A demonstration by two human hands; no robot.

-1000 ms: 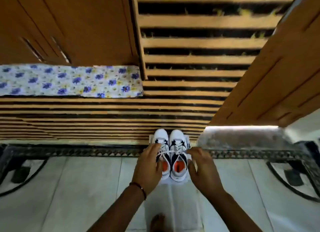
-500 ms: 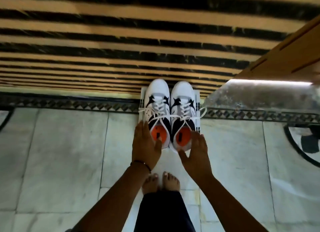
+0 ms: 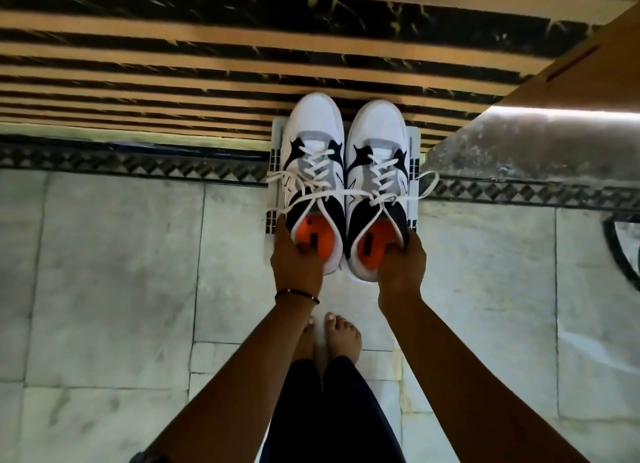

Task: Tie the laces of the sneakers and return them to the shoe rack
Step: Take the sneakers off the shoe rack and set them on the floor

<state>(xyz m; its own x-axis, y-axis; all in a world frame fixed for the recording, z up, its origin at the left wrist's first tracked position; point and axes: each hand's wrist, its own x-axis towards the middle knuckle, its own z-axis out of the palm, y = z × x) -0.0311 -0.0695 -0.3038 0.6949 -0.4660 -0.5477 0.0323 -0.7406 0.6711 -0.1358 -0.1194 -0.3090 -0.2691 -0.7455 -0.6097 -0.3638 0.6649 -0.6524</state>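
Two white sneakers with black and grey panels and orange insoles stand side by side, toes away from me, on a white mat (image 3: 273,216). My left hand (image 3: 296,261) grips the heel of the left sneaker (image 3: 313,144), fingers inside the collar. My right hand (image 3: 401,261) grips the heel of the right sneaker (image 3: 375,140) the same way. White laces (image 3: 325,192) lie crossed and loose over both shoes, one loop trailing off to the right.
Wooden slatted steps with dark gaps (image 3: 207,64) rise just beyond the toes. A wooden panel (image 3: 571,78) stands at the right. A patterned border strip (image 3: 138,164) runs across the marble floor (image 3: 104,289). My bare feet (image 3: 332,338) stand just behind the shoes.
My hands left the laces, slid back along the sneakers and closed on their heels. The camera tilted down and nearer, so the cupboard and flowered cushion left the view.
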